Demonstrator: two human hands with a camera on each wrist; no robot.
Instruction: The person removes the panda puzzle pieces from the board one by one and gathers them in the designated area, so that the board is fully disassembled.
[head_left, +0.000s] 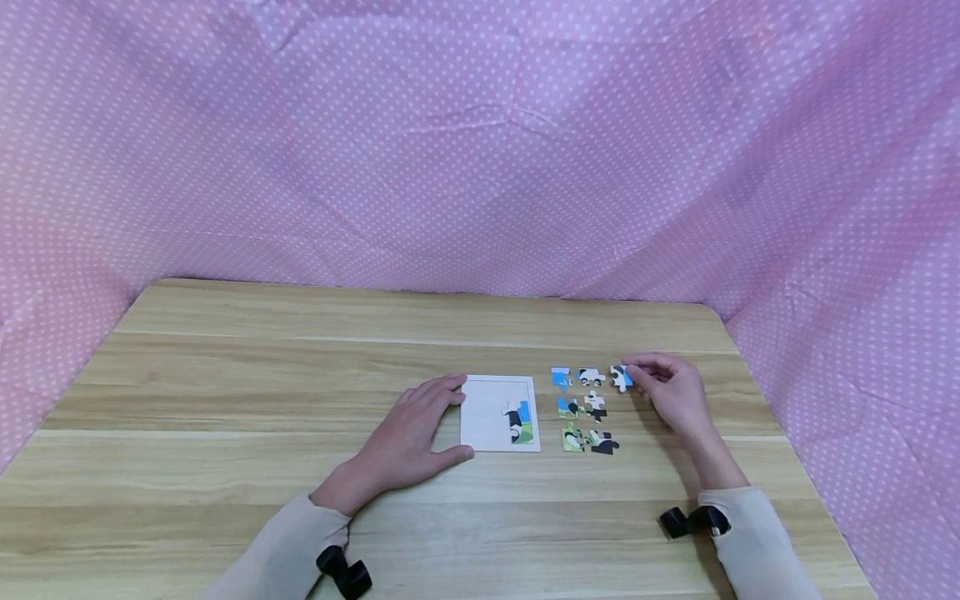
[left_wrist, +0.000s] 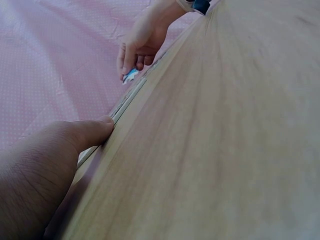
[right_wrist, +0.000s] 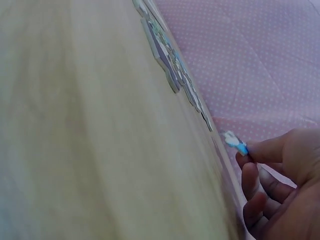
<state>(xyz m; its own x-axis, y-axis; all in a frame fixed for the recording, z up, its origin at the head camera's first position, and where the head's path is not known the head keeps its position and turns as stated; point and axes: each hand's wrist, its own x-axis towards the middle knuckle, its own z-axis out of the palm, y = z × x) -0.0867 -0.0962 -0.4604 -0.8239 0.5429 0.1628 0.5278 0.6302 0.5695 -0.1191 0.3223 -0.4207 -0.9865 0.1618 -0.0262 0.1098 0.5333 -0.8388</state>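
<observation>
My right hand [head_left: 671, 394] pinches a blue, white and black puzzle piece [head_left: 620, 378] between thumb and fingertips; in the right wrist view the same puzzle piece [right_wrist: 234, 142] is held off the tabletop. My left hand [head_left: 408, 433] rests along the left edge of a white puzzle tray [head_left: 483, 417], thumb at its near corner and fingers at the far one. Inside the tray's lower right corner lie fitted pieces [head_left: 522, 423] in black, white, blue and green. Between tray and right hand several loose pieces [head_left: 592, 377] with panda parts lie in rows.
The wooden table [head_left: 247, 383] stretches around the tray to both sides. Behind it hangs a pink cloth [head_left: 480, 167] with white dots, which also runs down the sides. Black wrist cameras [head_left: 345, 572] sit at both sleeves.
</observation>
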